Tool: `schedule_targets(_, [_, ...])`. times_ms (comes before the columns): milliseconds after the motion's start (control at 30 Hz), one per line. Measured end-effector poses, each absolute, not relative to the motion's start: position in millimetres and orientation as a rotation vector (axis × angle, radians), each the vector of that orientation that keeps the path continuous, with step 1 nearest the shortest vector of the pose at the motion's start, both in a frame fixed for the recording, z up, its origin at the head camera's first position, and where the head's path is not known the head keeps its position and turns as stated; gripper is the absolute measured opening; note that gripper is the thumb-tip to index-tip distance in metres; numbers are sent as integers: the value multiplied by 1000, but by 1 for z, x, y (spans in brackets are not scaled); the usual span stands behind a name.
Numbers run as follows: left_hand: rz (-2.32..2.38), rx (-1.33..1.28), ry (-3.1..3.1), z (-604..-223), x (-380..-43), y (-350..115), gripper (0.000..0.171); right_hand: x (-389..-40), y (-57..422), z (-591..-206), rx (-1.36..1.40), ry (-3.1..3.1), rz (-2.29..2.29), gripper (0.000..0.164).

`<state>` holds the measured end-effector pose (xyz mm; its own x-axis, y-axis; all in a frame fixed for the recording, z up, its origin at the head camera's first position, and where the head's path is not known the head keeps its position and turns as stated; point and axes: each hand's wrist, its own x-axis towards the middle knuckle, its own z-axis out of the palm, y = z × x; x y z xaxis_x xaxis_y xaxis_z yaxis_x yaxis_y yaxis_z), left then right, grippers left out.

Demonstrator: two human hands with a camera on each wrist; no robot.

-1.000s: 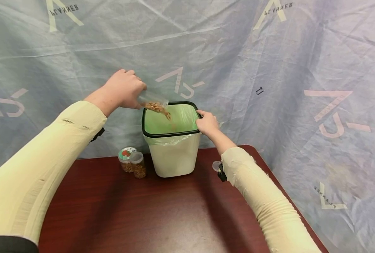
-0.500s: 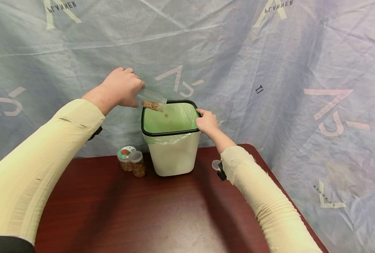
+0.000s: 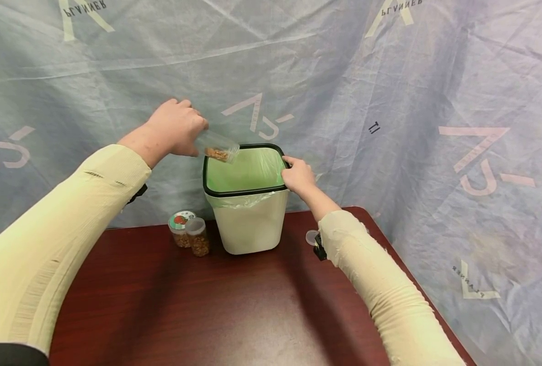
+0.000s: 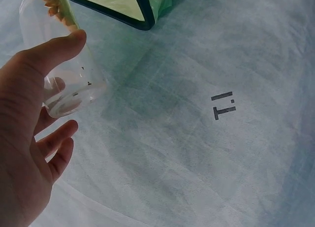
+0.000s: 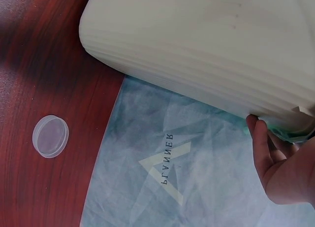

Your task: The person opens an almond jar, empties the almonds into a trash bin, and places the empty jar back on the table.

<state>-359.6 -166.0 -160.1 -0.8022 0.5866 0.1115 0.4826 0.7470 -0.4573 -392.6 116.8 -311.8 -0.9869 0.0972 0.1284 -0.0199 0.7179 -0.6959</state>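
My left hand (image 3: 177, 127) grips a clear plastic jar (image 3: 220, 142) that tilts mouth-down over the near-left part of the trash bin's opening. Some brown nuts (image 3: 217, 154) lie along the jar's lower side; in the left wrist view the jar (image 4: 69, 64) is mostly see-through, with thumb and fingers around its base end. The white trash bin (image 3: 251, 223) has a black rim and a pale green liner bag (image 3: 252, 170). At the bin's right rim my right hand (image 3: 299, 177) holds the edge with its thumb and fingers; its grip is partly hidden in the right wrist view.
Left of the bin on the dark red table (image 3: 234, 300) stand a filled clear jar (image 3: 198, 241) and a wider tub (image 3: 181, 229) with a green-and-red label. A clear round lid (image 5: 50, 136) lies to the right. Grey printed cloth (image 3: 412, 152) hangs behind.
Nuts were falling from the jar's mouth earlier; none are seen falling now, and fewer sit in the jar. Both hands have stayed nearly in place.
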Motion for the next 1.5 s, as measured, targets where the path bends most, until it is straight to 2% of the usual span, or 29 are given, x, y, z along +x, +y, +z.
schedule_targets(700, [596,-864,-2689,-168,-359,-169,55,-391,116,-312,-70,-2755,1123,58])
schedule_targets(1500, [636,-852,-2697,-172,-358,-170,57,-387,114,-309,-65,-2737,1119,57])
